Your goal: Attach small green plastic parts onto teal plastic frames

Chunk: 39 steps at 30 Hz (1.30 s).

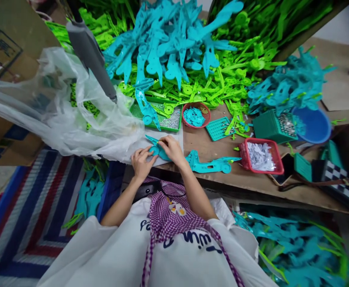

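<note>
Both hands meet over a turquoise plastic part (pixel 162 153) at the table's front edge. My left hand (pixel 142 162) grips its near-left side, thumb and fingers closed on it. From above, my right hand (pixel 172 149) pinches the part's upper side, with a tiny yellow-green bit at the fingertips. A pointed end of the part sticks out beyond the fingers; much of the rest is covered. Just right of my right wrist lies another turquoise part (pixel 211 162). A further turquoise piece (pixel 146 105) leans over the green tray (pixel 174 128) of small metal bits.
A grey electric screwdriver (pixel 92 59) hangs at upper left above a clear plastic bag (pixel 69 131). Turquoise parts (pixel 174 44) and lime-green pieces (pixel 222 85) are heaped behind. Red baskets (pixel 277 169), a green box (pixel 267 129) and a blue bowl (pixel 314 125) stand rightward.
</note>
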Each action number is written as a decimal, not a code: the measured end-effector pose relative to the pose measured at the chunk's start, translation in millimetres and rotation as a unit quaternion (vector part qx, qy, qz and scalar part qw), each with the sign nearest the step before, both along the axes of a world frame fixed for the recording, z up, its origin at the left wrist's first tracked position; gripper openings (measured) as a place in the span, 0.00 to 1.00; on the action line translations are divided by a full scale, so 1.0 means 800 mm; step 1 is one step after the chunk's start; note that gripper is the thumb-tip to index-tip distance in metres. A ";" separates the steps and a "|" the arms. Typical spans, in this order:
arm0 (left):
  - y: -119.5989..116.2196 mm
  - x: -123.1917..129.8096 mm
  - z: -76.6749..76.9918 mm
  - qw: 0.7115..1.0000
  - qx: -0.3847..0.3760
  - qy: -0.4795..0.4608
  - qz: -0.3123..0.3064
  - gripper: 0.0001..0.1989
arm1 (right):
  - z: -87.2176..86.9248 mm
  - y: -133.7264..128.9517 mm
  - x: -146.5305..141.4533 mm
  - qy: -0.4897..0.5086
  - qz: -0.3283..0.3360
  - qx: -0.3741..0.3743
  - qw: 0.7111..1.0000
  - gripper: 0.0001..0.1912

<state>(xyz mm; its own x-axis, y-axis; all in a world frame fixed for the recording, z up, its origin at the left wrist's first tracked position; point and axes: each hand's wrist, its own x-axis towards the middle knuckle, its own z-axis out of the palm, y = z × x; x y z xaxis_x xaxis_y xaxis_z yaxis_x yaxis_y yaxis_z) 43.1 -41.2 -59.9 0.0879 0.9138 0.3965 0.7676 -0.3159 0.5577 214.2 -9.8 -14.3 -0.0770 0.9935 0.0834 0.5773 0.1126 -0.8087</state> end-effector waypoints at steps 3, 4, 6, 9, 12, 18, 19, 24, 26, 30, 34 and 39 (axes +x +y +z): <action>0.000 0.000 0.000 1.000 0.007 -0.006 -0.003 0.09 | 0.008 0.004 -0.003 -0.066 0.044 -0.003 0.997 0.11; 0.000 0.000 0.000 1.000 0.006 -0.008 -0.004 0.09 | 0.009 0.005 -0.005 -0.092 0.059 -0.004 0.994 0.11; -0.001 0.001 0.001 1.000 0.000 -0.012 -0.006 0.09 | 0.011 0.008 -0.008 -0.150 0.087 -0.010 0.985 0.12; -0.002 0.001 0.002 1.000 -0.014 -0.016 -0.010 0.09 | 0.011 0.012 -0.012 -0.217 0.116 -0.022 0.969 0.13; -0.003 0.000 0.002 1.000 -0.021 -0.010 -0.012 0.10 | 0.008 0.016 -0.012 -0.237 0.119 -0.020 0.964 0.14; -0.004 -0.001 0.002 1.000 -0.005 -0.002 -0.017 0.09 | 0.001 0.014 -0.019 -0.211 0.094 -0.018 0.973 0.15; -0.003 -0.001 0.002 1.000 0.001 0.000 -0.018 0.10 | 0.004 0.010 -0.016 -0.199 0.088 -0.011 0.976 0.16; -0.006 -0.010 -0.010 0.998 0.045 -0.015 -0.046 0.11 | 0.046 -0.050 0.061 -0.185 0.031 0.075 0.979 0.31; -0.009 -0.020 -0.017 0.993 0.074 -0.053 -0.073 0.10 | 0.062 -0.090 0.108 -0.254 0.004 0.071 0.965 0.38; -0.007 -0.049 -0.011 0.969 0.197 -0.087 -0.122 0.05 | 0.070 -0.153 0.179 -0.391 0.020 0.008 0.920 0.47; 0.023 -0.066 0.048 0.921 0.362 -0.074 -0.124 0.09 | 0.063 -0.175 0.212 -0.408 0.011 0.002 0.913 0.38; 0.068 -0.044 0.144 0.905 0.395 -0.096 -0.128 0.23 | 0.066 -0.200 0.241 -0.321 -0.074 0.105 0.938 0.28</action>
